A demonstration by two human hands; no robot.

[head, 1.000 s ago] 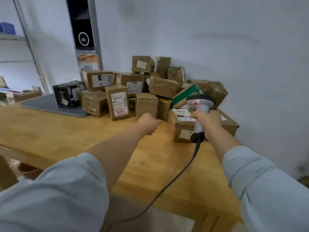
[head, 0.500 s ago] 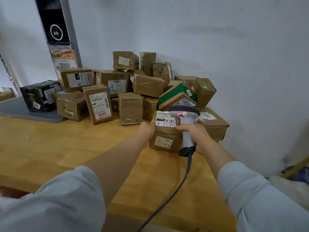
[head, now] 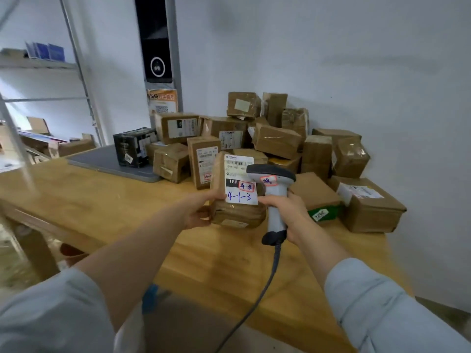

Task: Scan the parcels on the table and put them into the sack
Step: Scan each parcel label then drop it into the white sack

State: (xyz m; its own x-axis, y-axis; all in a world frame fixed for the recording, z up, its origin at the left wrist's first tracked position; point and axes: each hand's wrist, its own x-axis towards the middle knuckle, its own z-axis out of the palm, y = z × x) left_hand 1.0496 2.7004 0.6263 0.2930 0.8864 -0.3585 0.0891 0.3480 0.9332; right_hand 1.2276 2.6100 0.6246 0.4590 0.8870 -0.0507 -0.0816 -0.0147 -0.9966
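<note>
My left hand (head: 197,208) grips a brown taped parcel (head: 237,212) by its left side and holds it tilted up above the wooden table (head: 102,210), its white label marked "4-1-3" facing me. My right hand (head: 288,212) grips the handle of a grey corded barcode scanner (head: 274,189), whose head sits right in front of the parcel's label. A heap of several brown cardboard parcels (head: 277,141) lies behind against the wall. No sack is in view.
A black box (head: 133,146) stands on a grey flat pad (head: 107,161) at the table's back left. A box with a green edge (head: 321,197) and a larger carton (head: 369,207) lie to the right. Metal shelving (head: 76,64) stands at left; the white wall is close behind.
My left hand has lifted the labelled parcel off the table and tipped its label toward me. The scanner in my right hand has stayed beside it, and my view has swung left.
</note>
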